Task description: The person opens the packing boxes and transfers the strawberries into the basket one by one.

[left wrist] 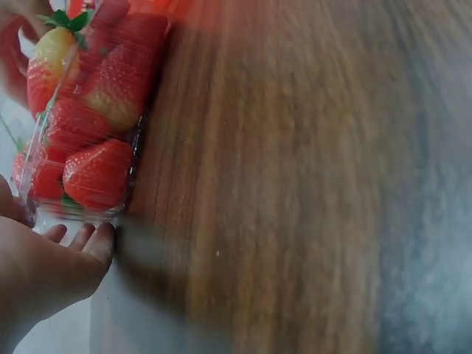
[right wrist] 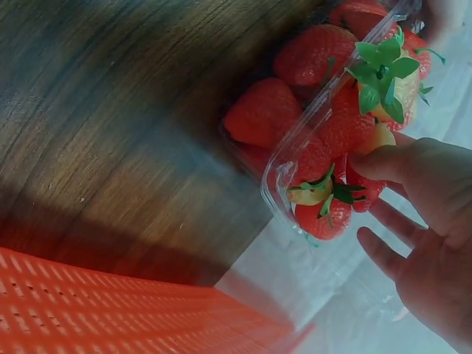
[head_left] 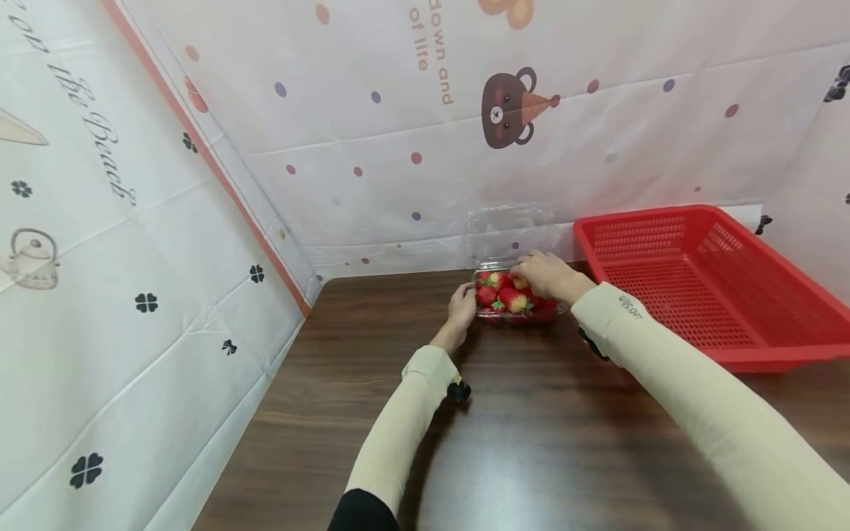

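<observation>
A clear plastic box (head_left: 518,316) packed with red strawberries (head_left: 487,296) stands at the far side of the wooden table, its see-through lid (head_left: 508,221) raised behind. At its left end, my left hand (head_left: 462,304) holds the box, fingertips right at its wall and rim. My right hand (head_left: 546,276) reaches over the right end from behind. In the right wrist view, thumb and fingers of that hand pinch a strawberry (right wrist: 363,190) among the others; the hand hides part of it. Pale, yellowish patches and green leaves (right wrist: 385,77) show on some berries.
A red slatted plastic basket (head_left: 730,339) stands right of the box, close by my right forearm. Behind the table hangs a white printed cloth (head_left: 372,214), with another along the left side. The brown wooden tabletop (head_left: 531,428) stretches toward me.
</observation>
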